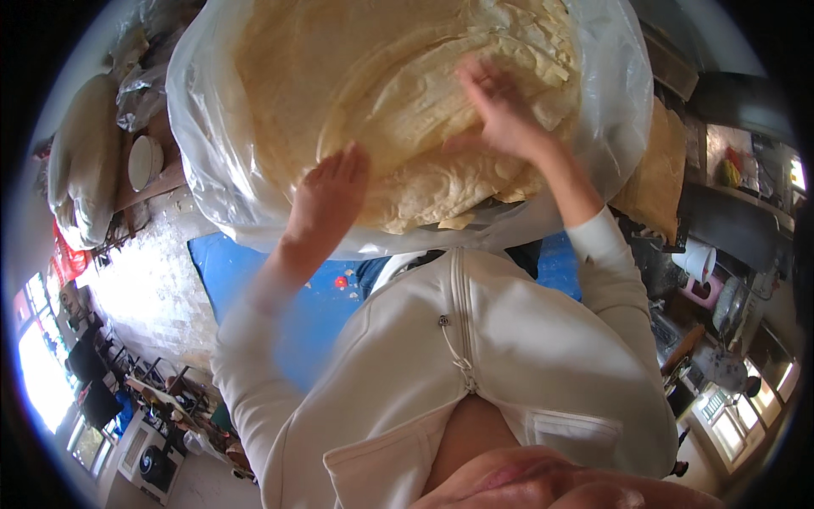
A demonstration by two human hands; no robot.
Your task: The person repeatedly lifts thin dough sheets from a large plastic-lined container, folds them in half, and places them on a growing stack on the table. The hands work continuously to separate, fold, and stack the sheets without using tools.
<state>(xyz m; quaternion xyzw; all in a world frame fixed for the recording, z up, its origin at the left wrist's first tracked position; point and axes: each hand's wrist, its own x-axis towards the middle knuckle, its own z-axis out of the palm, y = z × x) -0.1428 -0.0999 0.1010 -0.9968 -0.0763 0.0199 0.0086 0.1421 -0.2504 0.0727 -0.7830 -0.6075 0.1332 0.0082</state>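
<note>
A broad stack of thin, pale tan flatbread sheets (280, 70) fills the upper middle of the view, with folded, wrinkled layers towards the front and right. Clear plastic sheeting (210, 159) surrounds the stack and bunches along its near edge. My left hand (331, 194) rests at the stack's front left, palm down, its fingertips partly out of sight. Over the wrinkled layers at the right, my right hand (502, 114) is spread with the thumb apart, its fingers blurred. Nothing shows held in either hand. Broken flakes (553, 67) lie along the right side of the stack.
At left, a plastic-wrapped bundle (86, 153) and a round white container (145, 163) sit on a wooden surface (168, 181). A blue mat (245, 270) covers the floor below me. Brown sheeting (658, 172) hangs at right, near a white bucket (695, 259) and pink stool (703, 291).
</note>
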